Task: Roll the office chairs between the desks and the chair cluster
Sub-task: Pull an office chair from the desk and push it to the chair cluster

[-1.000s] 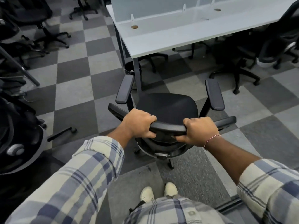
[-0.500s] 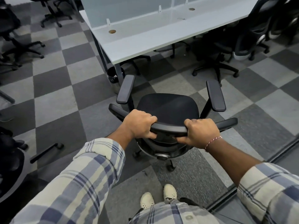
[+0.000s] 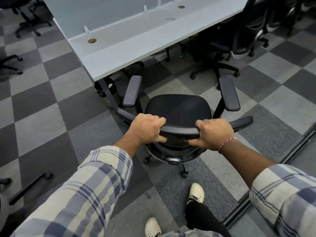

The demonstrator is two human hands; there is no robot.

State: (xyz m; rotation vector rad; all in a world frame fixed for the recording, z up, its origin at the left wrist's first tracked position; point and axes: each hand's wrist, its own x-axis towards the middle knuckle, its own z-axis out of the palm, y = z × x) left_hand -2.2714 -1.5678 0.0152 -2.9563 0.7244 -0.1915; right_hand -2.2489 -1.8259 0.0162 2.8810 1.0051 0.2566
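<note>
Both hands clenched on backrest top rail of office chair point(image 3: 177, 106): left hand point(image 3: 147, 129), right hand point(image 3: 214, 134). Chair sits on the carpet just in front of the white surface point(image 3: 136, 41), near its corner leg. Prob. moderately heavy, stiff frame, rolls easily on casters; top rail = best grip. No readable labels/brands.

Ahead, the desk point(image 3: 136, 41) edge and its leg point(image 3: 106, 89) block the way — checkered floor point(image 3: 42, 108) lies open leftward.
</note>
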